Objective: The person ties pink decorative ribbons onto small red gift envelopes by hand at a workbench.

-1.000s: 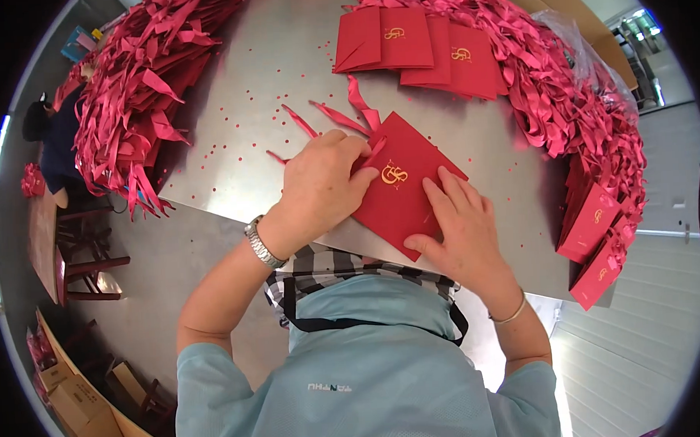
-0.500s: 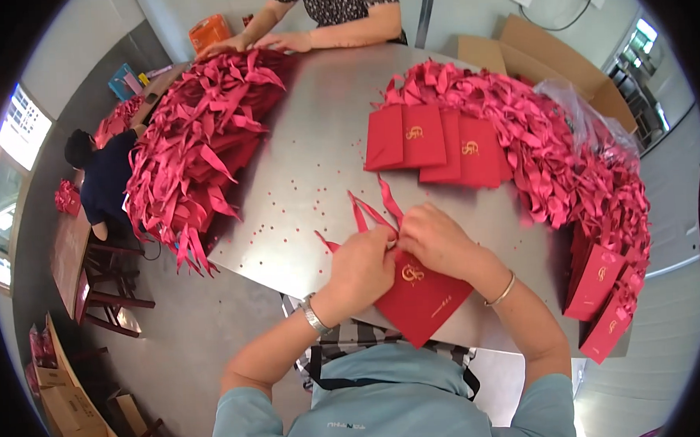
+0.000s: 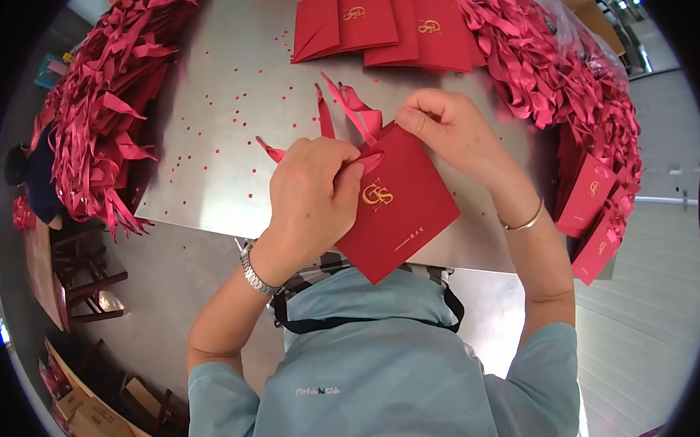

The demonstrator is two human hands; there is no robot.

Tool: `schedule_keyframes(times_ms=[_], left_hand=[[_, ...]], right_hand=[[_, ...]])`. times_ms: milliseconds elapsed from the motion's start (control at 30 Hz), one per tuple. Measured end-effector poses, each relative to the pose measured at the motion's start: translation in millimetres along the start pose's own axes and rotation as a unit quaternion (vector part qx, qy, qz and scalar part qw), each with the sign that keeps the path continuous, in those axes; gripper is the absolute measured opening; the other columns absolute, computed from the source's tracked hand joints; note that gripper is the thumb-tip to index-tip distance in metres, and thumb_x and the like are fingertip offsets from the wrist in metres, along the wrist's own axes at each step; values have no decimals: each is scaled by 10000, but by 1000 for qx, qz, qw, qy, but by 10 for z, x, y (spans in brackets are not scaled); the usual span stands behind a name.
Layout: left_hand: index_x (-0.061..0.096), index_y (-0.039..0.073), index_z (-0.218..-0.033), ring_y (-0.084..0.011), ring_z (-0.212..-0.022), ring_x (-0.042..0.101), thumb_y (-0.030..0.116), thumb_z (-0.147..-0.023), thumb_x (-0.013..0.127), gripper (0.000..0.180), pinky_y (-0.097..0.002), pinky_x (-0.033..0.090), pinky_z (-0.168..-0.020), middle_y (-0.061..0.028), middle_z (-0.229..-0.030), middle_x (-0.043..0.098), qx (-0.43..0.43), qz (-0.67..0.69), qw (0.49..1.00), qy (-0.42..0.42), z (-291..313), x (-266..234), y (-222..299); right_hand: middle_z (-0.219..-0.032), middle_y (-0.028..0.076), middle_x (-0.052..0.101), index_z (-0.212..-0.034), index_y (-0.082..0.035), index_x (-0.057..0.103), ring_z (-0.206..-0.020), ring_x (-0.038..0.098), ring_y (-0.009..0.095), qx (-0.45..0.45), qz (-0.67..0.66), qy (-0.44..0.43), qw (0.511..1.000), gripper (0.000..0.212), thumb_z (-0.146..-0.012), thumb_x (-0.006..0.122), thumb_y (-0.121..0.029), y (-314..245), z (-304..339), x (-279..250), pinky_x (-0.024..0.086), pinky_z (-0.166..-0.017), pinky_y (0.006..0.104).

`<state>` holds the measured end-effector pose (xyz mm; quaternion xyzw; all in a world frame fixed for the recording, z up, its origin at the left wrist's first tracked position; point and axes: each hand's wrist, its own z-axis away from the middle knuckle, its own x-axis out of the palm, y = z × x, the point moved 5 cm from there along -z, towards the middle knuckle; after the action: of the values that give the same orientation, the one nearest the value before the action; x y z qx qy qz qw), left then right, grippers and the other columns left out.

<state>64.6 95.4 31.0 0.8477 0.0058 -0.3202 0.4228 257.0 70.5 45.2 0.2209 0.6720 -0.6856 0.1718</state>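
A small red paper gift bag (image 3: 408, 204) with gold print is tilted in front of me, just above the table's near edge. My left hand (image 3: 310, 201) is closed at the bag's upper left edge, thumb pressed over a pink ribbon on its front; the fingers behind are partly hidden. With thumb and forefinger, my right hand (image 3: 456, 136) pinches the bag's top right corner. Loose pink ribbon (image 3: 351, 101) ends stick up from the bag's top, beyond my left hand. Flat red bags (image 3: 428, 39) lie overlapping just past my hands.
Heaps of red bags with pink ribbons cover the left (image 3: 99, 112) and right (image 3: 546, 61) of the metal table (image 3: 230, 149). Tiny red paper dots are scattered over it. Clear plastic (image 3: 568, 17) lies at the back right. Another person (image 3: 42, 173) is by a wooden table at left.
My right hand has moved from the ribbon at the bag's top centre to its top right corner. My left thumb now presses ribbon against the front. The view has tipped down toward me.
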Motion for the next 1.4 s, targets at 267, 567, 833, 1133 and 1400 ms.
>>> schedule_keyframes(times_ms=[267,567,833,1133,1400], left_hand=[[610,55,-784,-282,-650,561,16,-718,703,120,-388,440,-598,-81,-716,605,101,-29,994,8,106,-46,334],[611,60,-768,-283,-621,561,38,-732,714,112,-387,439,-588,-77,-691,603,98,8,995,-24,137,-34,292],[652,41,-775,-277,-642,583,114,-775,734,109,-377,451,-592,-91,-672,609,-97,103,985,-96,52,0,29],[664,8,-1080,-53,-854,577,130,-927,654,196,-222,476,-751,-17,-923,677,-98,337,933,76,-72,-357,-213],[455,-24,-1328,-115,-849,576,258,-892,723,585,-247,499,-663,-99,-1138,538,-190,252,947,58,101,-154,23]], right_hand=[[-691,133,614,-760,17,655,-642,586,222,32,238,-177,955,291,-821,667,-267,-507,33,103,459,-606,317],[-648,155,610,-760,44,655,-586,578,238,56,17,-3,998,233,-821,599,-174,-167,45,252,472,-596,364],[-863,114,669,-980,46,654,-744,610,162,60,-58,58,995,361,-874,627,-298,-62,101,171,494,-681,318],[-1077,60,669,-1202,48,568,-933,627,122,150,-234,14,960,302,-930,613,-76,43,830,182,511,-826,268],[-1039,29,673,-1164,34,594,-926,612,84,95,-308,129,938,268,-911,622,-51,123,1051,-40,505,-831,255]])
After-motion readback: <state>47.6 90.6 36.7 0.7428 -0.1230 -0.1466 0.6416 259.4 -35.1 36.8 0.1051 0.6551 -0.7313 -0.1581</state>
